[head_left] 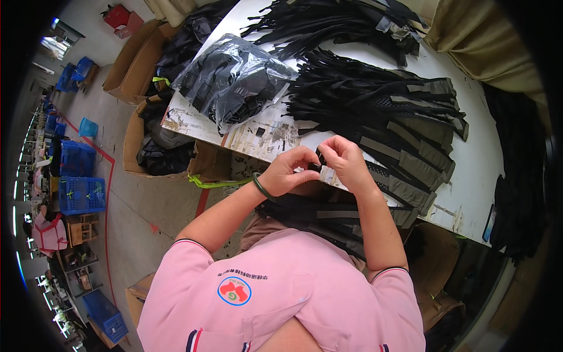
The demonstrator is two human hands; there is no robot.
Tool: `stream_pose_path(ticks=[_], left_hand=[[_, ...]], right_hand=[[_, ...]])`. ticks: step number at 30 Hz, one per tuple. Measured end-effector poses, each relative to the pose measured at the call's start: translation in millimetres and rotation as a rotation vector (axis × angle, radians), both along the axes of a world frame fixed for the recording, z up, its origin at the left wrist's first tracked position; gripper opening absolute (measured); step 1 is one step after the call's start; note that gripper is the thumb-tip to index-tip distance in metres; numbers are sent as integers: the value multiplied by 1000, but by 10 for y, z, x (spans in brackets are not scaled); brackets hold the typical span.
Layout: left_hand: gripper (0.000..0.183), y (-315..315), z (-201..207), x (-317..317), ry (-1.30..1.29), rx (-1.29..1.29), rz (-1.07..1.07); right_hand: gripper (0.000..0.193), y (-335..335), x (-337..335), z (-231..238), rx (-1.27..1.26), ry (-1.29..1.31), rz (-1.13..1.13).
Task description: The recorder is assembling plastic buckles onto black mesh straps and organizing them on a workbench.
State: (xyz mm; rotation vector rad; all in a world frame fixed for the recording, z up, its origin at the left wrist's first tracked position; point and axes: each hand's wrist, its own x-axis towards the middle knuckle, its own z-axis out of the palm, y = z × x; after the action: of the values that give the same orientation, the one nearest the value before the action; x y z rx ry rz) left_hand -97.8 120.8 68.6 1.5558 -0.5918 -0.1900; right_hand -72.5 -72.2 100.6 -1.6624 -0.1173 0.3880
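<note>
Over the table's front edge my two hands almost meet at the fingertips. My left hand (pixel 290 171), with a dark green bangle at its wrist, pinches a small black piece (pixel 315 168), its kind too small to tell. The fingers of my right hand (pixel 346 162) are closed on a narrow black strip (pixel 319 155) right beside that piece. Whether the two are joined cannot be seen. Across my lap lie black straps with grey panels (pixel 334 215). Just beyond my hands, a fan of similar straps (pixel 352 97) covers the table.
A clear plastic bag of black buckles (pixel 237 85) sits on the worn white table (pixel 267 138). More black straps (pixel 328 23) lie at the back. Cardboard boxes (pixel 134 141) with dark goods stand at left; a curtain (pixel 487 44) hangs at right. Blue crates (pixel 82 195) line the floor further left.
</note>
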Motion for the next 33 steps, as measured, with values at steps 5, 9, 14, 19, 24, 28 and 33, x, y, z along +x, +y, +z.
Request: stream_pose_path(ticks=[5,9,14,19,24,28,33], left_hand=[[27,403,-31,-466,815,-306,-9],[42,891,-83,-594,434,487,209],[36,661,118,-180,-80,656,447],[36,165,76,457,-617,698,400],[40,-4,-93,804,-735,838,351],[27,-30,-152,944,-741,827,303],[13,17,-187,1074,-511,709,223]], right_hand=[[9,-184,181,-134,-454,-520,-246],[18,-351,411,-322,-791,-700,-266],[18,-312,464,-444,-966,-732,-266],[17,-357,434,-462,-956,-863,-255],[17,-410,357,-483,-888,-1007,-272],[17,-504,344,-507,-862,-1084,-291],[16,-564,349,-528,-739,-957,-259]])
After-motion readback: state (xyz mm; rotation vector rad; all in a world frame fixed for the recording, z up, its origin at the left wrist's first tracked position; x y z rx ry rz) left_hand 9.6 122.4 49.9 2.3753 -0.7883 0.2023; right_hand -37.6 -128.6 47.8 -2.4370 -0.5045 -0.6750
